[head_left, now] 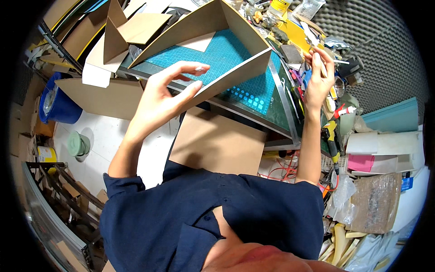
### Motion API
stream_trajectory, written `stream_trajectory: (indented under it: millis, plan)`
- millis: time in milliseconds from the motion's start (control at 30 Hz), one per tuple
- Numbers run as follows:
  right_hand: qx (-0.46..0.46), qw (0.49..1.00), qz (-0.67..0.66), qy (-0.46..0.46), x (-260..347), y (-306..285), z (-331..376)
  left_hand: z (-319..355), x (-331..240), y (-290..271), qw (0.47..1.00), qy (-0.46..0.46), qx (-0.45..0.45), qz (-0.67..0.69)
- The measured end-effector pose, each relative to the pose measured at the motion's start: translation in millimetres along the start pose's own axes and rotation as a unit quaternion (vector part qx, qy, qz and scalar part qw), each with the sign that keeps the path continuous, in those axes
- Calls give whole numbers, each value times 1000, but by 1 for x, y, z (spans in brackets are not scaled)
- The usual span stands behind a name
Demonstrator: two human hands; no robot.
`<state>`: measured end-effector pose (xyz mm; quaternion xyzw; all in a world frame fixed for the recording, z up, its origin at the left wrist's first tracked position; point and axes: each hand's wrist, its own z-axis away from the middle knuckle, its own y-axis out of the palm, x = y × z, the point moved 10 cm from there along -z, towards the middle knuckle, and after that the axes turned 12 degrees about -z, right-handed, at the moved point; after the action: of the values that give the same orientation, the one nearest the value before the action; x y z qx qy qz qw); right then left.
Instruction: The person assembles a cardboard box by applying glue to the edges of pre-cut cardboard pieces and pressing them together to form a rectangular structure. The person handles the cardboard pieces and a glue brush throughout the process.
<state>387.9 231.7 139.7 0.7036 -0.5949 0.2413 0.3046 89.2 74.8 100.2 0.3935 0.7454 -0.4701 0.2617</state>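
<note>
My left hand [167,88] is at the left end of a cardboard frame [240,70], its thumb and fingers apart beside the near wall. Whether the thumb touches that wall I cannot tell. The frame's tall walls stand on edge, joined at corners, on a teal cutting mat [231,43]. Over the tool clutter at the right, my right hand [320,79] pinches a slim, pale stick-like tool [323,69]; its exact kind is unclear. A flat brown cardboard sheet [217,143] lies across my lap, below the table edge.
More cardboard panels [102,97] lean at the left. A blue bucket [63,106] and a green pail [78,144] stand on the floor. On the right are a yellow-black power tool [333,140], a red-tipped bottle [346,111] and a red cable [287,170]. Grey foam lines the wall.
</note>
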Motion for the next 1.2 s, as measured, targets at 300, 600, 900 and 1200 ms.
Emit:
stream_trajectory:
  millis: [300,600,900,1200]
  plan:
    - [96,995,6,-12,-17,68,-29,-60,27,69,994,45,98,-18]
    - [84,996,-1,-33,-41,75,-46,-65,9,86,989,113,92,-33]
    - [214,976,-27,43,-68,109,-61,0,-2,12,945,99,84,300]
    - [397,830,370,-128,-92,190,-69,135,53,68,951,-73,190,234]
